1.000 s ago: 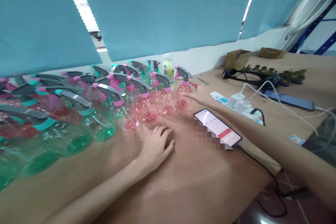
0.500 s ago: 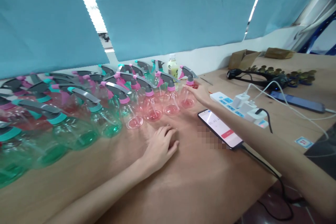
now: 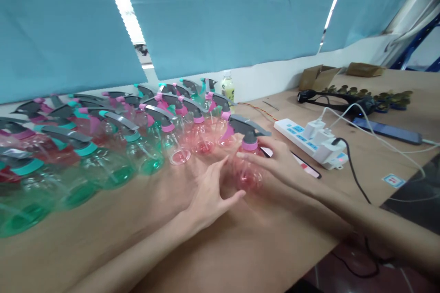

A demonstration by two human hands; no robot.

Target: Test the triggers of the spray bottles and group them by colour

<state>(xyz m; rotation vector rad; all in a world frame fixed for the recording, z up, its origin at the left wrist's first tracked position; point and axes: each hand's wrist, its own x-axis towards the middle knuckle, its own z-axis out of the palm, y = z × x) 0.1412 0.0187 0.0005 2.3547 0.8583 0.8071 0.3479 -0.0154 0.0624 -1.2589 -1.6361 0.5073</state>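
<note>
A clear pink spray bottle (image 3: 248,176) with a grey trigger head and pink collar is gripped near its neck by my right hand (image 3: 280,160). It stands nearly upright over the table, slightly blurred. My left hand (image 3: 209,192) is open just left of that bottle, thumb and fingers apart, apparently not touching it. Beyond my left hand, a pink-collared spray bottle (image 3: 205,139) and a green spray bottle (image 3: 144,158) stand at the front of a crowded group. Partly behind my right hand lies a phone (image 3: 305,166).
A white power strip (image 3: 295,135) with plugged chargers lies to the right. Farther back are a black headset-like strap (image 3: 333,103), a second phone (image 3: 387,132) and an open cardboard box (image 3: 316,78). A labelled drink bottle (image 3: 227,87) stands by the wall.
My right hand has brought the pink spray bottle from the row's right end toward me. My left hand has lifted and opened toward it. The phone is now partly covered.
</note>
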